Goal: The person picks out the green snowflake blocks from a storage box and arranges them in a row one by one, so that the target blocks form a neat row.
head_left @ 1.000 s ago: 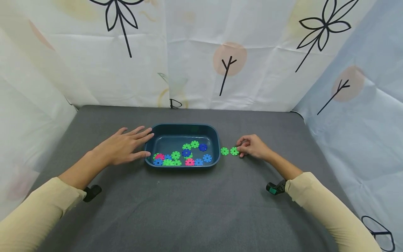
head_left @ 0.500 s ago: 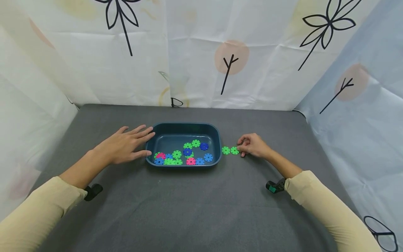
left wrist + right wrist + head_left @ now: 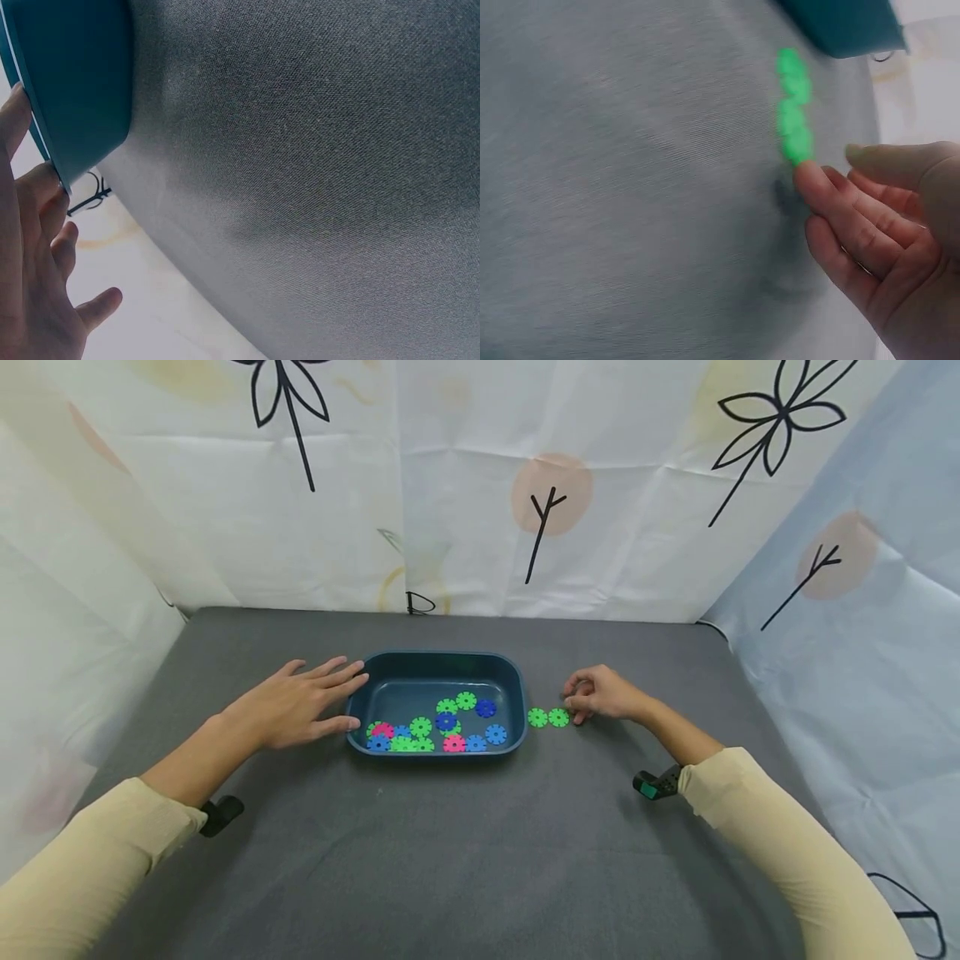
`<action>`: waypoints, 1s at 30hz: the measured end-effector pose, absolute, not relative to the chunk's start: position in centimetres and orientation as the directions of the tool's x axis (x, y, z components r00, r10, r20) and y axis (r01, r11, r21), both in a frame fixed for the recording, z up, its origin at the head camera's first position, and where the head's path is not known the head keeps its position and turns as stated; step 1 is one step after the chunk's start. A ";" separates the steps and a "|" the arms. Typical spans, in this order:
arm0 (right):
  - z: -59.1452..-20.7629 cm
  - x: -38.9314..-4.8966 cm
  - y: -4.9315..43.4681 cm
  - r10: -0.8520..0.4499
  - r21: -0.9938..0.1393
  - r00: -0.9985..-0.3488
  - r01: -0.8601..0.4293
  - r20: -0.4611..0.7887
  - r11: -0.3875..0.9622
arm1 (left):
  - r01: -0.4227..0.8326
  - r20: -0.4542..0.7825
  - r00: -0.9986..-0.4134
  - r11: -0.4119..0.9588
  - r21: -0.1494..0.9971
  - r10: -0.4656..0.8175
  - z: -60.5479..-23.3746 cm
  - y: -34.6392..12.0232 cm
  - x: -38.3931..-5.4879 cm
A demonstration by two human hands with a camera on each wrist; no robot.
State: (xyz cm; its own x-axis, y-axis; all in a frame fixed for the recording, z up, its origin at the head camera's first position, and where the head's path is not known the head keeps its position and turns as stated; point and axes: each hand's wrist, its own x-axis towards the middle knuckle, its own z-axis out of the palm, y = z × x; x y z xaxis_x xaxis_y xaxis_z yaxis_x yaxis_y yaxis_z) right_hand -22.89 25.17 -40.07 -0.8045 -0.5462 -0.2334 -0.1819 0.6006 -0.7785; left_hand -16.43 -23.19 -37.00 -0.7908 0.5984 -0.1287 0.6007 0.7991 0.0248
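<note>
A dark teal tray [image 3: 405, 678] stands on the table, holding green discs [image 3: 421, 727], pink discs [image 3: 453, 743] and blue discs [image 3: 496, 734], all flat and notched round the edge. My left hand [image 3: 300, 708], fingers spread, touches the tray's left rim; the left wrist view shows fingertips at the tray wall [image 3: 82, 90]. Right of the tray, two green notched discs [image 3: 537, 717] lie side by side on the cloth. My right hand [image 3: 609, 695] hovers just beyond the outer one, fingers loosely bent. In the right wrist view its thumb and forefinger are apart with nothing between them.
Grey cloth [image 3: 450, 860] covers the table. A white printed curtain [image 3: 465, 527] hangs at the back, with more fabric along both sides. A black wrist device [image 3: 656, 785] sits at the right cuff, and another [image 3: 222, 816] at the left.
My right fingers have let go of the outer green disc, and the hand has lifted slightly away from it. The left hand stays on the tray rim.
</note>
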 end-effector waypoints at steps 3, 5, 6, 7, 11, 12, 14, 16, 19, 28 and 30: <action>-38.7 -23.5 24.6 -0.536 -0.790 -0.816 -0.176 -0.217 0.587 | 0.602 -0.131 -0.790 0.798 0.020 0.599 -37.0 -23.2 -16.5; -37.6 -23.8 23.9 -0.530 -0.796 -0.822 -0.173 -0.208 0.580 | 0.603 -0.131 -0.790 0.798 0.018 0.599 -37.0 -23.2 -16.5; -37.0 -24.0 23.5 -0.531 -0.797 -0.822 -0.173 -0.207 0.578 | 0.603 -0.131 -0.790 0.798 0.019 0.600 -37.0 -23.2 -16.5; -36.5 -24.1 23.1 -0.535 -0.799 -0.820 -0.176 -0.205 0.576 | 0.603 -0.131 -0.789 0.797 0.017 0.600 -37.0 -23.2 -16.5; -34.5 -24.6 21.3 -0.555 -0.806 -0.800 -0.166 -0.226 0.568 | 0.605 -0.125 -0.788 0.796 0.019 0.602 -37.0 -23.3 -16.4; -34.1 -24.6 20.9 -0.563 -0.811 -0.792 -0.158 -0.236 0.563 | 0.607 -0.124 -0.787 0.794 0.019 0.605 -37.0 -23.2 -16.4; -33.5 -24.8 19.9 -0.580 -0.820 -0.772 -0.141 -0.260 0.555 | 0.609 -0.123 -0.786 0.793 0.019 0.606 -37.0 -23.2 -16.4; -33.2 -24.9 18.9 -0.598 -0.827 -0.751 -0.126 -0.282 0.548 | 0.607 -0.126 -0.786 0.794 0.020 0.605 -37.0 -23.3 -16.4; -33.1 -25.2 17.5 -0.616 -0.833 -0.723 -0.102 -0.313 0.544 | 0.605 -0.130 -0.788 0.796 0.021 0.602 -37.0 -23.3 -16.5; -33.6 -25.5 14.1 -0.638 -0.813 -0.646 -0.046 -0.419 0.581 | 0.612 -0.130 -0.783 0.791 0.019 0.608 -36.9 -23.3 -16.7; -33.7 -25.6 13.5 -0.647 -0.805 -0.610 -0.025 -0.458 0.593 | 0.611 -0.134 -0.783 0.791 0.020 0.608 -36.9 -23.3 -16.7</action>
